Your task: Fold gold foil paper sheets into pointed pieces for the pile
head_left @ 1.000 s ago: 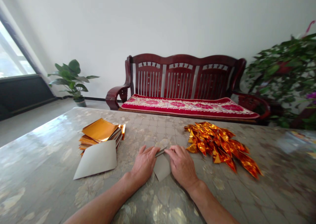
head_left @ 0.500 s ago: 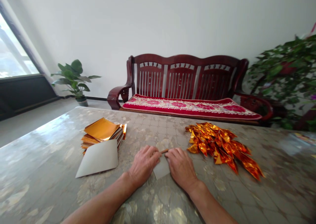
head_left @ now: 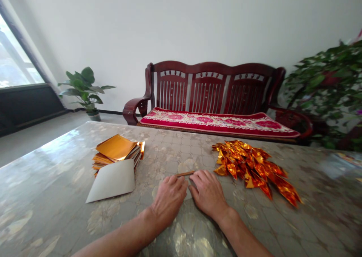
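Narrow folded strip of orange-gold foil paper (head_left: 186, 173) lies flat on a mottled grey-and-gold glossy counter (head_left: 51, 181), just beyond and between two bare hands. It looks very light, thin and easily creased, and its smooth foil may slip, so it would likely be best pinched gently by its ends. The left hand (head_left: 169, 201) and right hand (head_left: 208, 195) rest palms down, fingers relaxed and slightly spread, neither clenched; neither seems to grip the strip, and whether anything lies beneath them cannot be told. To the far left sits a loose stack of square gold foil sheets (head_left: 115, 147), with a pale grey paper square (head_left: 111, 181) leaning against its near side. To the right, a heap of folded, pointed gold-and-orange foil pieces (head_left: 249, 166) lies directly on the counter. Beyond the counter stands a dark red wooden bench (head_left: 212, 87) with a red floral cushion (head_left: 217, 123), flanked by leafy green plants.
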